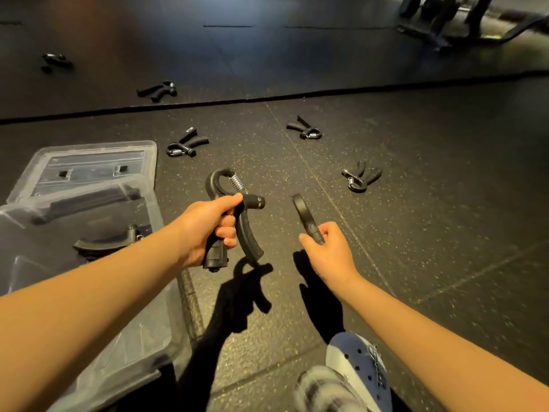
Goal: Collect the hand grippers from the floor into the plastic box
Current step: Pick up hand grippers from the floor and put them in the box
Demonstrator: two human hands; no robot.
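Observation:
My left hand (208,226) grips a black hand gripper (234,215) with a metal spring, held above the floor just right of the clear plastic box (139,331). A second black hand gripper (306,217) is held edge-on in my right hand (329,251), its loop end pointing up. Inside the box lies one black gripper (104,240). Several more grippers lie on the rubber floor: one (187,143) beyond the box, one (304,128) farther ahead, one (361,176) to the right, one (157,90) and one (55,61) on the far mat.
The box's clear lid (89,168) lies on the floor behind the box. A raised mat edge (267,98) crosses the floor. Gym equipment (454,19) stands at the far right. My foot in a blue clog (359,370) is at the bottom.

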